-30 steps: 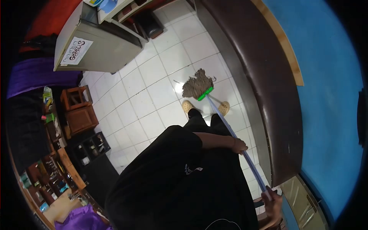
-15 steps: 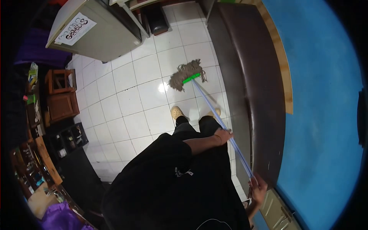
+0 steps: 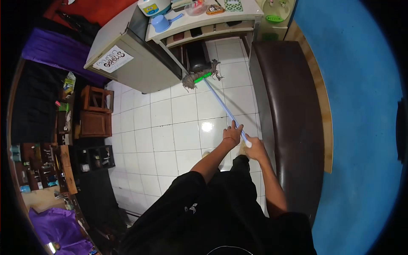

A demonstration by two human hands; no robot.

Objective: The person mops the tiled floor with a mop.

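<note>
A mop with grey strings, a green clamp and a long light-blue handle reaches away from me over the white tiles. Its strings spread at the foot of the desk, close to the fridge corner. My left hand is on the lower part of the handle, with some fingers raised around it. Beside it, my right hand is closed around the handle near its white end cap. Both hands are in front of my legs.
A grey fridge stands at the far left beside a white desk holding a blue dipper. A dark padded bench runs along the blue wall on the right. Wooden cabinets line the left.
The mop head has gone forward to the desk's foot. My right hand has come forward with the handle's end, close to my left hand. The view has tilted up, showing the desk top.
</note>
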